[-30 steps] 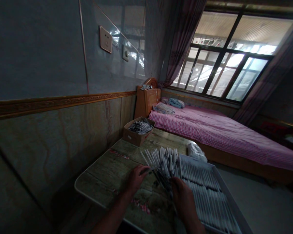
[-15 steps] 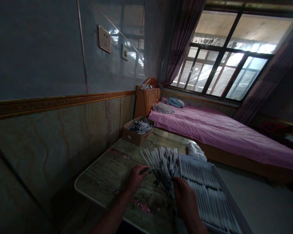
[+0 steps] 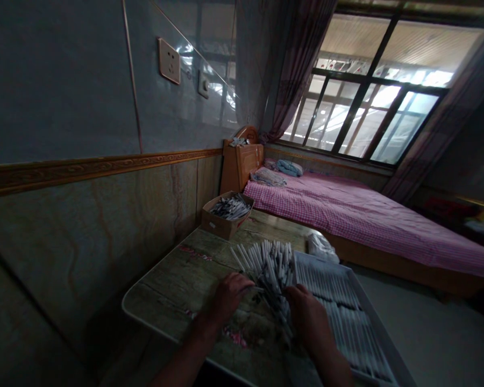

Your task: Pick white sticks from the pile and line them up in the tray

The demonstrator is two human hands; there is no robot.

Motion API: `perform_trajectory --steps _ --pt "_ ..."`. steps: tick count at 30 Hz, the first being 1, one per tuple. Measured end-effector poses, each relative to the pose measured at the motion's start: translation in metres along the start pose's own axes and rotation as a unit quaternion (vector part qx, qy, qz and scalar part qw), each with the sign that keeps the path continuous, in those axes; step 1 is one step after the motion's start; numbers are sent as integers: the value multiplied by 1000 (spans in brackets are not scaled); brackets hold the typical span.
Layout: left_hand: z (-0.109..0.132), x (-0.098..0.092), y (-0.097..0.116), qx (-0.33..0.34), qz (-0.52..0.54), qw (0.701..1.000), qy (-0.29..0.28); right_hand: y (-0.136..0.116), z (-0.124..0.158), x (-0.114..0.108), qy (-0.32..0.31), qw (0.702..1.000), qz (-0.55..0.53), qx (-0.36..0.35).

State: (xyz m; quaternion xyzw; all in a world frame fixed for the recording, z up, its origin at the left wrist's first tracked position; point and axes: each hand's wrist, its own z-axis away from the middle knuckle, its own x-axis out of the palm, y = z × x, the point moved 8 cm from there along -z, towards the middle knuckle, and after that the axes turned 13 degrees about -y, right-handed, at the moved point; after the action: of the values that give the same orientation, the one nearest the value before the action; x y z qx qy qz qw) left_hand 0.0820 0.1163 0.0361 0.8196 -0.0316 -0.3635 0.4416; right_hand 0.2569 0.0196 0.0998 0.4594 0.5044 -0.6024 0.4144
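A loose pile of slim white pens (image 3: 272,263), some with dark ends, lies on the table between my hands and a shallow tray. My left hand (image 3: 230,290) is closed at the pile's left side, fingertips pinching one end of a thin pen (image 3: 258,289). Across the pile, my right hand (image 3: 306,310) is closed too, its fingertips near the pen's other end; what exactly they grip is too dark to make out. Beside my right hand, the pale tray (image 3: 371,301) holds two rows of white pens packed side by side.
A cardboard box (image 3: 218,227) full of dark and white pens stands at the table's back, near the wall. A clear plastic bag (image 3: 321,248) rests behind the tray. Beyond the table (image 3: 165,301) is a bed (image 3: 339,209) with a pink checked cover.
My left fingers have closed, and a thin pen now stretches from them toward my right hand. My right hand has shifted slightly. The view has moved a little.
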Motion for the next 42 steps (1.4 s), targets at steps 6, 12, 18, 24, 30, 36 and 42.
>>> perform_trajectory --steps 6,12,18,24,30,36,42 --pt "2 -1 2 5 76 997 11 -11 -6 16 20 970 -225 -87" --pt "11 -17 -32 -66 159 972 158 14 35 52 85 971 -219 -31" --pt "11 -16 -41 -77 140 970 182 22 61 93 -29 996 -58 63" --pt "11 -14 -43 -77 124 973 180 0 49 92 -39 998 -42 5" --pt "9 -13 -39 -95 105 979 149 -29 26 82 -8 999 -38 -33" --pt "7 -8 -35 -102 84 985 111 -46 -19 75 -24 999 11 -28" --pt "5 -4 -31 -107 47 991 71 -37 -29 74 25 999 -7 -37"
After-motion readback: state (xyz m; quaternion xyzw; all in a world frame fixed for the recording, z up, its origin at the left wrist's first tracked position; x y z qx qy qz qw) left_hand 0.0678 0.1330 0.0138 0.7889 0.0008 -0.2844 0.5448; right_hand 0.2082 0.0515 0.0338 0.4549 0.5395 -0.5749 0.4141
